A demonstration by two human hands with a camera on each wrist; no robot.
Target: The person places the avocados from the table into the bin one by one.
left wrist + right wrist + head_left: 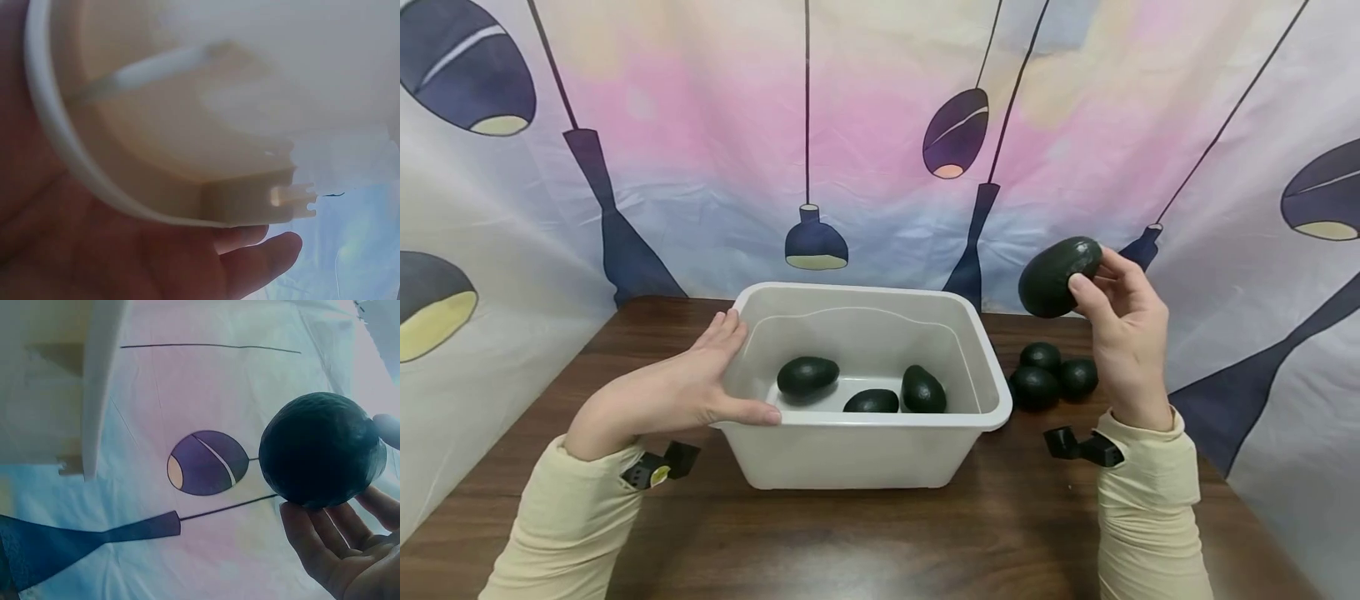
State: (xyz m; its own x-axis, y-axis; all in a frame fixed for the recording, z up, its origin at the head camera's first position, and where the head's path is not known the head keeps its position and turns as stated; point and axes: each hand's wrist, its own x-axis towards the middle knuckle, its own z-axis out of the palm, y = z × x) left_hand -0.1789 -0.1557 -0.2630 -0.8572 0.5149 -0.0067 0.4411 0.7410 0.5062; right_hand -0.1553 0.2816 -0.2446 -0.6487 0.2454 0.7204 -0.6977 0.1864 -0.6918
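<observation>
Avocado (1054, 282) is up in right hand (1126, 333), pinched between thumb and fingers, raised to the right of white plastic tub (857, 458). Three more avocados (807, 377) sit inside. Skin looks slick; I'd pinch firm, lower gently, not drop. Left hand (692, 383) rests on tub, fingers straight. Surface: dark wood-grain table (820, 537); lamp-print fabric (715, 142) hangs behind.

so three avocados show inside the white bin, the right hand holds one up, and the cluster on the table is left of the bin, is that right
Not quite: the head view shows the cluster of avocados on the table to the right of the white bin, not the left. The rest of your statement stands.
</observation>
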